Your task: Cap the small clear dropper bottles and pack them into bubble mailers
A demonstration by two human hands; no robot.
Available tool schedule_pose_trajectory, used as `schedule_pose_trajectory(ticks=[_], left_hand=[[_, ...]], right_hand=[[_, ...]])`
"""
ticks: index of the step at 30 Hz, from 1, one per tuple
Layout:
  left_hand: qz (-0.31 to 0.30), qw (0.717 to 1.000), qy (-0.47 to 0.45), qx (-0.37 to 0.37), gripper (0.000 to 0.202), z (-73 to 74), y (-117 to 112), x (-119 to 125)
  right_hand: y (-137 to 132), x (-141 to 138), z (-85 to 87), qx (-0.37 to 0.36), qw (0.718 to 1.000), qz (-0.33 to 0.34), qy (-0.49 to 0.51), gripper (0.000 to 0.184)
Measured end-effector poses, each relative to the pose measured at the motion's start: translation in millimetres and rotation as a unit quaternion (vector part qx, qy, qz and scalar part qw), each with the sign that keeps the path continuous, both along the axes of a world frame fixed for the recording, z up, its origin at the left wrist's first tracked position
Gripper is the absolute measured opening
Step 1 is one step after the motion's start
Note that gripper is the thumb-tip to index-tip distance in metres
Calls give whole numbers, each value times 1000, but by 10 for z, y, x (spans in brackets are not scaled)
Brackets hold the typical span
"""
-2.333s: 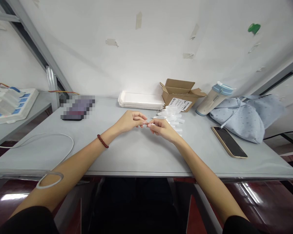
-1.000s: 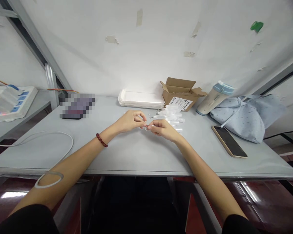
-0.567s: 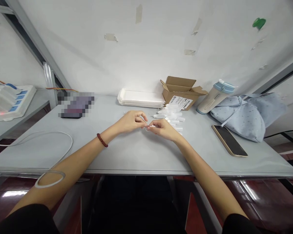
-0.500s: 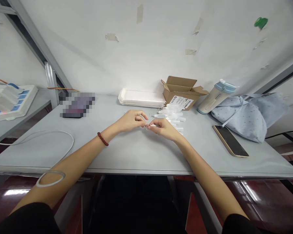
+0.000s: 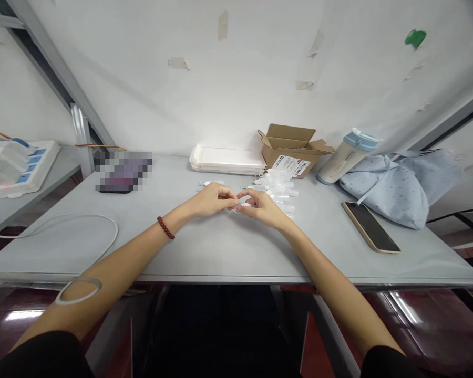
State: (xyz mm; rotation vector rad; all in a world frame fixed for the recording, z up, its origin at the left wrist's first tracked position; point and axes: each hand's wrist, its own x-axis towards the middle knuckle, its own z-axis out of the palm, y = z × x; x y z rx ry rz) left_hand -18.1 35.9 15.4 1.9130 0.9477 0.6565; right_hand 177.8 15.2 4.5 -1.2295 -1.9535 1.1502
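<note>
- Right grip [image 5: 260, 209]: thumb and bent fingers pinched on a small white piece [image 5: 244, 205], a thin pale loop [image 5: 236, 210] showing at its left end
- Left grip [image 5: 213, 199]: fingers curled, thumb and forefinger drawn together at the tips, meeting the right fingertips; whether anything was caught between them, could not tell
- Small white piece lay between the two hands, mid-counter, partly covered by the right thumb and fingers
- Beaded bracelet [image 5: 166, 228], dark red, circled the left wrist
- Just behind the left hand: another white piece [image 5: 213, 184], partly hidden by it
- Behind and beside the right hand: a heap of white and clear pieces [image 5: 276, 182] spread on the grey counter [image 5: 228, 247]
- Farther back: a stack of white trays [image 5: 228, 159] near the wall; right of it an open cardboard box [image 5: 287, 159] bearing a printed label
- Right side: bottle [image 5: 345, 160] with blue lid, tilted in view; pale blue cloth bag [image 5: 382, 191] next to it; dark-screened phone [image 5: 370, 227] in front of the bag
- Left side: a pixelated dark object [image 5: 124, 173], details obscured; a white cable [image 5: 112, 239] curved nearer the edge
- Far left, on a separate surface: white-and-blue power strip [image 5: 31, 170]
</note>
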Motion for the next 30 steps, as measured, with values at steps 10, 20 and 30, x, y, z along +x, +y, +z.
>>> schedule_pose_trajectory(ticks=[10,20,30], left_hand=[[-10,1000,8,-29,16,-71,-52,63],[-8,999,-14,-46,13,-97,-40,64],[45,995,-88,-29,29,-59,64,11]], right_hand=[[-10,-12,-62,-29,999,-18,-12,37],[-14,-44,-86,-38,999,-24,4,40],[-4,-53,-4,-3,998,-16,64,38]])
